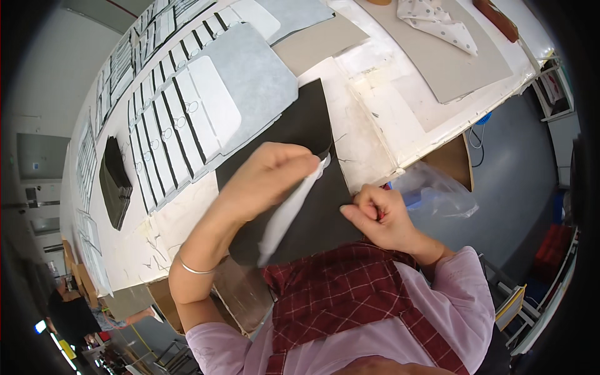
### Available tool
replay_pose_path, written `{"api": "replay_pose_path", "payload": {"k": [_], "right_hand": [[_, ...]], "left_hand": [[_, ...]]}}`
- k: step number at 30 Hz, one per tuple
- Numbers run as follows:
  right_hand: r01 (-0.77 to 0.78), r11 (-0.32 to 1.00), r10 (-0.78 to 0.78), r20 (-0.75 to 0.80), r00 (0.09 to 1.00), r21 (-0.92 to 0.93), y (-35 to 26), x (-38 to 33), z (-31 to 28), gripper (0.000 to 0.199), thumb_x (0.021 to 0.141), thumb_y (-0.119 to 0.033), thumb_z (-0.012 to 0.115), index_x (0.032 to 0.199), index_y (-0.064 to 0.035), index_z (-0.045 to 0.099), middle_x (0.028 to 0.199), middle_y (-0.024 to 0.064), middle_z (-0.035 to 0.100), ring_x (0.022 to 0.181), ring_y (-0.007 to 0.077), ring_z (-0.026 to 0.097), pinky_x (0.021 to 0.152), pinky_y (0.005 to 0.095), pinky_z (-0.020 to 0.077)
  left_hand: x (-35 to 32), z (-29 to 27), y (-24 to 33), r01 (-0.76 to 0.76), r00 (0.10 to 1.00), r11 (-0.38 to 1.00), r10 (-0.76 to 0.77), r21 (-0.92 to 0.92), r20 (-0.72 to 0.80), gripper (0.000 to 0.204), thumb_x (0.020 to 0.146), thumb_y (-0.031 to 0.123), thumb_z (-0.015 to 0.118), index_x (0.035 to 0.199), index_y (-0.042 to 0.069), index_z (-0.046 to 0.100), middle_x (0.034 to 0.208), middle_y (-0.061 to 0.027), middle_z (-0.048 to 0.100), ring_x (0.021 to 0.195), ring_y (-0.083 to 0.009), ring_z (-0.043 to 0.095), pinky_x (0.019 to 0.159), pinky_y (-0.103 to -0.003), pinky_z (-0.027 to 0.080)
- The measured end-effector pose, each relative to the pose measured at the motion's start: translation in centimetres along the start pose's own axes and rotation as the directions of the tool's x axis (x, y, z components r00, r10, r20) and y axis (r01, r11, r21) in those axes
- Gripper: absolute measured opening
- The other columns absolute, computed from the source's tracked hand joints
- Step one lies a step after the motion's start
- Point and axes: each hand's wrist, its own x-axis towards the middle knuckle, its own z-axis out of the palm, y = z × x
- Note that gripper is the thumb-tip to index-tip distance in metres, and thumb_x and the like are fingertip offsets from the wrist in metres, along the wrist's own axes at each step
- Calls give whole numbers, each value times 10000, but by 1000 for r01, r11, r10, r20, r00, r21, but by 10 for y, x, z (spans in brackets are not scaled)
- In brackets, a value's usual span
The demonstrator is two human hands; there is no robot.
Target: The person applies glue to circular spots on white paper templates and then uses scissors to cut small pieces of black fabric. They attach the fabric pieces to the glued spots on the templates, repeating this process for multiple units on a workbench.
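Note:
My left hand (278, 172) is closed, pinching the upper end of a thin white strip (284, 219), which hangs slanted and blurred at its lower end. Beneath it a black sheet (312, 225) lies over the table's near edge and reaches my apron. My right hand (382, 219) is curled closed at the right edge of that sheet, thumb against it. A bit of red shows among its fingers, too small to name. Whether this hand grips the sheet is hidden.
Stacked grey-white pieces with black strips (181, 125) cover the table's left. Dark folded pieces (115, 181) lie farther left. Grey board (450, 69) and dotted cloth (434, 22) sit at the far right. A clear plastic bag (437, 190) hangs beside the table edge. Another person (72, 315) is at lower left.

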Motion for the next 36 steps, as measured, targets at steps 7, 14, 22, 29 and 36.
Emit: {"api": "replay_pose_path", "payload": {"k": [7, 14, 22, 29, 36], "right_hand": [[-108, 993, 115, -145, 983, 49, 3, -1, -14, 440, 911, -89, 752, 702, -102, 366, 590, -47, 376, 577, 44, 311, 501, 249, 272], [-27, 995, -17, -436, 900, -96, -24, 15, -54, 392, 936, -28, 703, 714, -96, 388, 589, -43, 438, 550, 36, 462, 522, 197, 410], [276, 823, -359, -76, 930, -497, -44, 38, -46, 299, 860, 34, 715, 801, -75, 443, 649, 24, 532, 544, 103, 489, 515, 228, 389], [761, 417, -416, 640, 646, -498, -52, 78, 11, 272, 738, -115, 757, 877, -72, 526, 1025, 69, 686, 577, 163, 649, 479, 312, 497], [850, 357, -304, 812, 498, -388, -51, 99, 55, 187, 844, -164, 672, 859, -58, 519, 1234, 141, 673, 515, 138, 620, 450, 279, 485]], "left_hand": [[-62, -37, 7, -386, 901, 771, 198, -505, -387, 188, 1003, 181, 593, 905, 24, 627, 797, -1, 612, 741, -90, 584, 661, -251, 457], [-112, -21, -4, -530, 578, 812, 135, -244, -805, 140, 1015, 132, 581, 1058, 15, 643, 955, -58, 656, 896, -136, 648, 781, -256, 521], [-132, -6, -86, 110, 654, 835, 348, 539, -671, 122, 869, 95, 784, 857, 28, 682, 720, -41, 656, 570, -88, 570, 491, -234, 408], [-101, -45, -71, -96, 763, 661, 529, 744, -372, 181, 847, 43, 753, 1017, 29, 693, 920, -75, 633, 868, -207, 606, 653, -297, 474], [-90, -54, -83, -133, 772, 701, 516, 701, -370, 114, 883, 27, 717, 971, 1, 650, 876, -73, 589, 805, -190, 561, 668, -306, 475]]}}
